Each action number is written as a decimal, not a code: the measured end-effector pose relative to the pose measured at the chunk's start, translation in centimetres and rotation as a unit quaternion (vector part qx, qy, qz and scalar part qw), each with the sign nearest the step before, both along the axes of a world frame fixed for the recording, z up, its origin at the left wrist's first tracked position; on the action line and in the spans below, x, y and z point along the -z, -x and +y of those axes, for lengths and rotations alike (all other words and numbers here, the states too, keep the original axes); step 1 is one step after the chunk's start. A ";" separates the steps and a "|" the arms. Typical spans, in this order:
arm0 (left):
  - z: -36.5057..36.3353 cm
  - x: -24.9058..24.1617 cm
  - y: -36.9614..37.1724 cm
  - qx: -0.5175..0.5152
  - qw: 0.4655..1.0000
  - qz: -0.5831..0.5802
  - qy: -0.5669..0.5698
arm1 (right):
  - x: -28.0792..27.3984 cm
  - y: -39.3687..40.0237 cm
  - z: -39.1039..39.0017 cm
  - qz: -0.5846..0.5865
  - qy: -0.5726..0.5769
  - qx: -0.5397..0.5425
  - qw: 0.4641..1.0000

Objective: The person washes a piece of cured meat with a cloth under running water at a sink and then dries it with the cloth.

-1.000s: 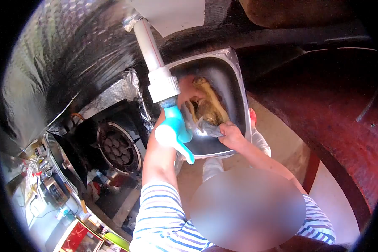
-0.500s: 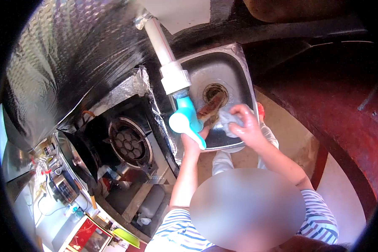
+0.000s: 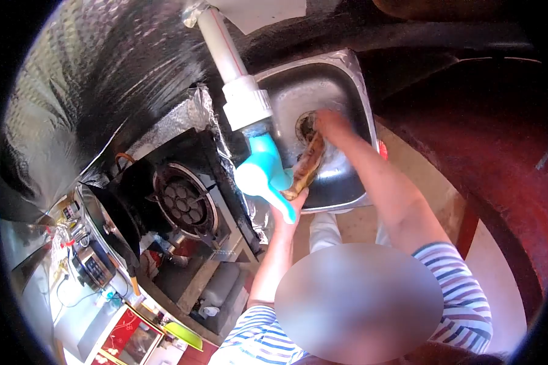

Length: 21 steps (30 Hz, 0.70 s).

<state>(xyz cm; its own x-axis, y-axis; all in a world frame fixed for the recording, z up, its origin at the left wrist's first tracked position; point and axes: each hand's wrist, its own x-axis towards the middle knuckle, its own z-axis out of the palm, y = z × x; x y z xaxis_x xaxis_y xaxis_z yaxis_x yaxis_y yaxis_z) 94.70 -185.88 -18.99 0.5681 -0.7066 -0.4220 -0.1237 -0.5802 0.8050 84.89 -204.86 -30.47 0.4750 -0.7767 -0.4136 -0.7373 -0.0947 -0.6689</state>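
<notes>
A long brown root vegetable (image 3: 310, 163), which looks like lotus root, lies slanted over the sink basin (image 3: 341, 79) with its far end by the drain (image 3: 305, 126). My left hand (image 3: 291, 204) is closed around the near end, partly behind the turquoise tap (image 3: 262, 170). At the far end is my right hand (image 3: 333, 125), blurred, with its fingers curled down. The pale grey scrubbing wad it held a moment ago is hidden beneath the fingers, so I cannot see it clearly.
A white pipe (image 3: 222, 45) feeds the tap above the basin's left side. To the left stands a gas burner (image 3: 186, 198) beside foil-covered edging (image 3: 207, 112). A dark red curved surface (image 3: 487, 134) runs along the right.
My right hand has moved up and left, from the near right of the basin to the root's far end. The grey wad has gone out of sight. My left hand keeps its hold.
</notes>
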 end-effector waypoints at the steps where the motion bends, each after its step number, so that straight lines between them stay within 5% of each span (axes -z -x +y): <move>1: 0.0 0.0 0.1 0.002 1.000 0.002 -0.001 | 0.0 0.1 0.1 0.002 -0.001 0.002 1.000; 4: 0.4 -0.2 0.1 -0.050 0.995 0.078 0.041 | -1.0 -0.3 0.7 -0.006 0.009 0.030 0.999; 6: 1.6 0.3 -0.3 0.014 1.000 -0.005 -0.015 | -3.8 0.2 3.4 -0.092 0.114 -0.028 0.989; 8: 1.3 -0.1 0.5 0.008 1.000 0.013 -0.013 | -8.8 0.0 6.0 -0.074 0.056 -0.024 0.995; 10: 0.1 -1.4 1.3 -0.045 0.997 0.067 -0.017 | -11.4 -0.2 8.1 -0.181 0.112 0.053 0.976; 14: 1.8 0.2 1.5 -0.054 0.998 0.039 -0.008 | -6.9 0.0 7.6 -0.115 0.161 -0.003 0.980; 15: 1.7 0.4 1.4 -0.044 0.998 0.040 0.011 | -5.3 -0.1 6.4 -0.098 0.253 -0.034 0.962; 17: 1.8 0.2 1.2 -0.051 0.998 0.045 0.007 | -3.6 -0.8 3.7 0.017 0.062 0.053 0.997; 21: 1.3 0.3 0.7 -0.076 0.993 0.079 0.037 | 1.2 -0.3 1.0 -0.019 -0.067 0.142 0.987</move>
<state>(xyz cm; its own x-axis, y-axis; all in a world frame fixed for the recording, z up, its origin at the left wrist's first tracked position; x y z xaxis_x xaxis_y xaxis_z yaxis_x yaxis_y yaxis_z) 93.99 -184.59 -19.31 0.6018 -0.6503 -0.4636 0.0915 -0.5206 0.8489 85.19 -203.90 -31.67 0.2624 -0.8208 -0.5074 -0.6962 0.2030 -0.6885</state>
